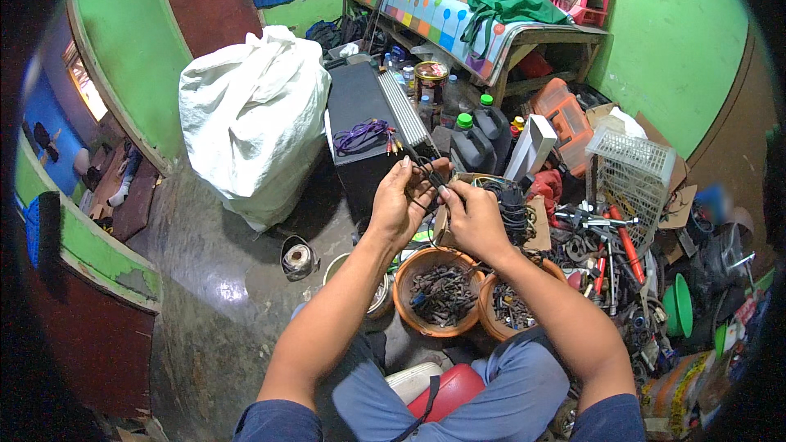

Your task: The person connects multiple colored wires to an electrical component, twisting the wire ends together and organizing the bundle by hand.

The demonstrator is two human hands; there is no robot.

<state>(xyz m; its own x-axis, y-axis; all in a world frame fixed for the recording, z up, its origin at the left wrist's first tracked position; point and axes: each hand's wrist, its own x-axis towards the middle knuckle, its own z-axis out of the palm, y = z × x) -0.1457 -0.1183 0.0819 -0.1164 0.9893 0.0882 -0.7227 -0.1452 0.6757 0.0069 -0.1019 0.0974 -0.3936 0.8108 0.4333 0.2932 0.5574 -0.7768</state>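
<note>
Both hands are raised in front of me, above two orange-brown tubs. A thin black cable [426, 170] passes between them, looped near the fingertips. My left hand [401, 205] is curled palm-up around part of the cable. My right hand [476, 217] pinches it between thumb and fingers, close to the left fingertips. What end or plug the cable has is too small to make out. Below the hands, the left tub [401, 303] holds many small dark pieces. The right tub [489, 319], partly behind my right forearm, holds similar pieces.
A big white sack [250, 123] stands left of a black box [360, 106] with a purple cable bundle [364, 136] on it. Dark jugs [493, 127], a white plastic crate [626, 172] and red-handled tools [626, 241] crowd the right. A tape roll [298, 259] lies on the floor.
</note>
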